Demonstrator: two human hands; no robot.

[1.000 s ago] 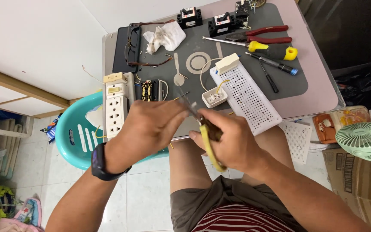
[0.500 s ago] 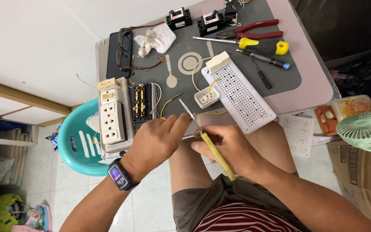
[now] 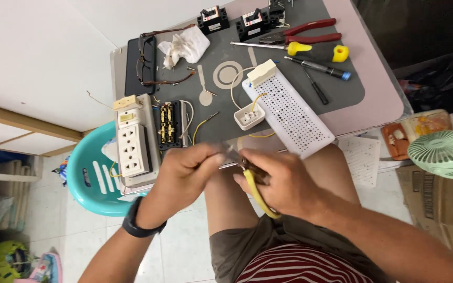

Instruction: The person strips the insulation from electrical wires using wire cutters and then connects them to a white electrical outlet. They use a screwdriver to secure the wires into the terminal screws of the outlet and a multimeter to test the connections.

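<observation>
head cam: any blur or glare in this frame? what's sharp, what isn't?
Head view: motion blur smears the left hand and right hand around the yellow-handled tool; the perforated white cover and red pliers are sharp; light is even, no strong glare; edges bow slightly.

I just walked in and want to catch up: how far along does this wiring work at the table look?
Done: the socket strip lies opened, its brass insides bared, and a small white socket already has yellow wire attached. In hand: the right hand grips a yellow-handled tool against something small pinched by the left hand. Left: the strip is not closed, and its loose wire lies unconnected.
</observation>
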